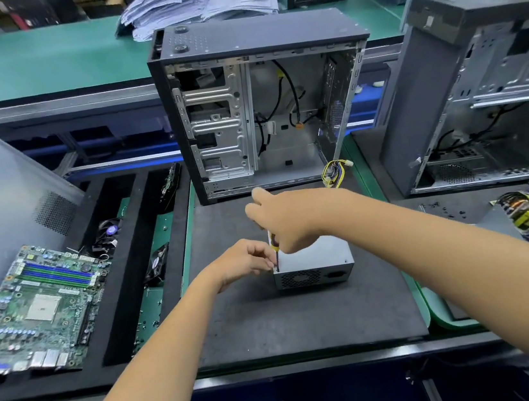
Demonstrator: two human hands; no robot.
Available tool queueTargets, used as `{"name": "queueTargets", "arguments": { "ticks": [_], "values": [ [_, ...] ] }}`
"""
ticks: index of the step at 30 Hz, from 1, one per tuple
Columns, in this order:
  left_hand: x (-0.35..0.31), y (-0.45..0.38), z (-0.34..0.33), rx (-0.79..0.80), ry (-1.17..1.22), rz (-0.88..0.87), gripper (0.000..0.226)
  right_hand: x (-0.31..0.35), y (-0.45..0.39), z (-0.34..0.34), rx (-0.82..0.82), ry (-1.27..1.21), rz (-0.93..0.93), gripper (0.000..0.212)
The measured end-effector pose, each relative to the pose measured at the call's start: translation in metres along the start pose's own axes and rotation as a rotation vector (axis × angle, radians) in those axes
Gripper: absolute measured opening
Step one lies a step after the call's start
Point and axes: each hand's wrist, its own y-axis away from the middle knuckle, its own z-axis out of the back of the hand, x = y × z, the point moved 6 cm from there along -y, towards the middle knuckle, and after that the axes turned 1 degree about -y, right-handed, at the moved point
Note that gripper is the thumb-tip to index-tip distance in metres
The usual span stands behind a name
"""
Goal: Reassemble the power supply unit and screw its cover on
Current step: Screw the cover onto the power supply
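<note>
Yellow handle: screwdriver (275, 249) stands upright, tip at the near-left top corner of the power supply unit (314, 266).
Right grip: right hand (287, 219) is wrapped around the handle from above.
Left grip: left hand (246, 260) pinches the shaft low down with its fingertips, just beside the unit's left edge.
Unit: grey metal box with its cover on, vent grille facing the person, sitting on the dark mat (305, 316) mid-desk.
Behind: open computer case (261, 106), upright, loose yellow wires (333, 172) at its right foot.
Left: motherboard (40, 307) on a black foam tray (111, 321).
Right: second case (485, 97), well apart.
</note>
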Motion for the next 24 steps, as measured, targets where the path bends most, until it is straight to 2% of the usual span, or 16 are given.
{"name": "queueTargets", "arguments": {
  "ticks": [5,7,9,11,14,16,19,24],
  "values": [
    [0.001,0.001,0.0,0.007,-0.01,-0.006,0.029,0.005,0.001,0.011,-0.137,-0.004,0.058,0.007],
    [0.001,0.001,0.0,0.004,-0.017,-0.005,0.029,0.006,-0.001,0.008,-0.135,0.009,0.039,0.004],
    [0.0,0.001,0.004,-0.039,-0.003,-0.009,0.032,0.005,-0.005,0.005,-0.137,0.016,0.021,0.008],
    [0.001,0.002,0.015,-0.148,0.027,-0.012,0.036,0.003,-0.008,0.006,-0.158,-0.029,0.021,0.011],
    [0.012,0.004,0.042,-0.41,0.031,0.021,0.039,-0.005,-0.015,0.008,-0.181,-0.323,-0.015,0.019],
    [0.024,0.007,0.056,-0.549,-0.009,0.09,0.029,-0.009,-0.022,0.004,-0.168,-0.558,-0.06,0.024],
    [0.04,0.011,0.065,-0.614,-0.137,0.149,0.02,-0.012,-0.035,0.0,-0.246,-0.673,-0.12,0.025],
    [0.062,0.023,0.077,-0.669,-0.288,0.239,0.02,-0.017,-0.05,0.013,-0.427,-0.798,-0.165,0.026]
  ]
}}
